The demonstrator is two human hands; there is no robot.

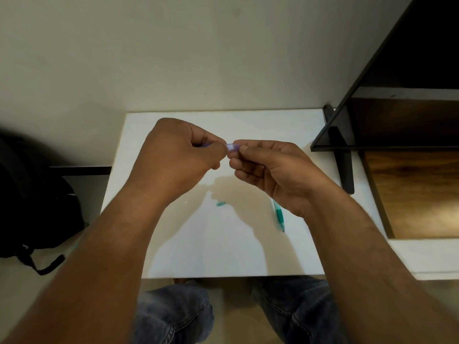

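Left hand (173, 151); right hand (272, 170); perhaps pinching pen (232, 147)

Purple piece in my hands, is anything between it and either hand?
Nothing visible. The left hand and right hand both hold the purple piece directly. The green cap and green pen lie on the white table below.

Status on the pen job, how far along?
Done: little that shows. The green pen lies on the white table, with a small green piece loose apart from it. In hand: the left hand and right hand both pinch a purple pen, mostly hidden, above the table. Left: unclear whether it is being pulled apart or joined; the green piece likely needs fitting.
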